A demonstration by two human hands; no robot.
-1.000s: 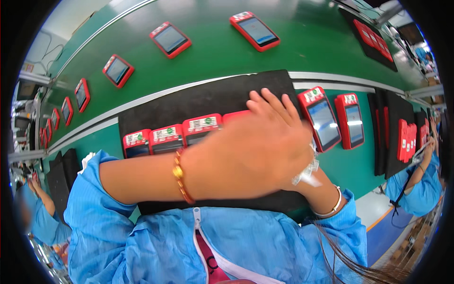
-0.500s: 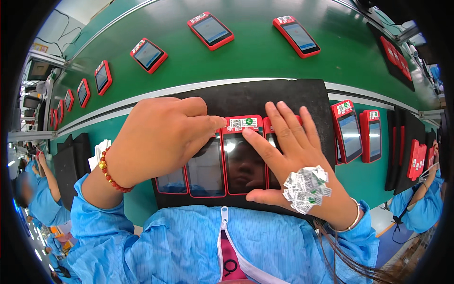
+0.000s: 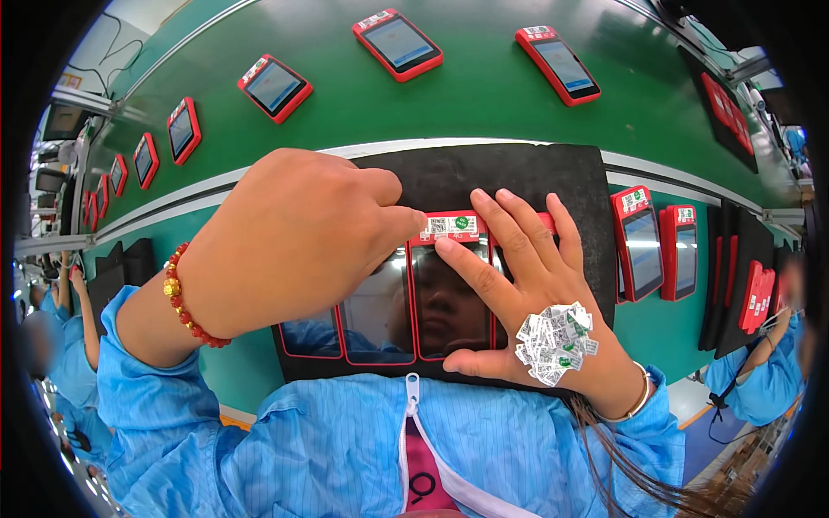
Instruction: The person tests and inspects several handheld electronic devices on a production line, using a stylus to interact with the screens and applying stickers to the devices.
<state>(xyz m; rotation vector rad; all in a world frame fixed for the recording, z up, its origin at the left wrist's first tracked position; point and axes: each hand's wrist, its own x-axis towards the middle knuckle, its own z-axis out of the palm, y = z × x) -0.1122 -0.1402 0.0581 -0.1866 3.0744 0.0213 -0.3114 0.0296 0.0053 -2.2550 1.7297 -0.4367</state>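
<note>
While both hands work over black mat (image 3: 518, 177) on green counter (image 3: 363, 104), red phone (image 3: 449, 289) lies flat mid-mat, near edge toward body. Left hand (image 3: 294, 233) curled, fingertips pinched at sticker (image 3: 449, 226) on phone's far end; grip clenched on sticker edge, hold not clear. Right hand (image 3: 527, 285) flat, fingers spread, released, index on glass just right of sticker; label wad (image 3: 554, 341) stuck on its back. More red phones left and right, others far on belt (image 3: 484, 95).

Red-framed handheld device (image 3: 449, 298) flat on mat
</note>
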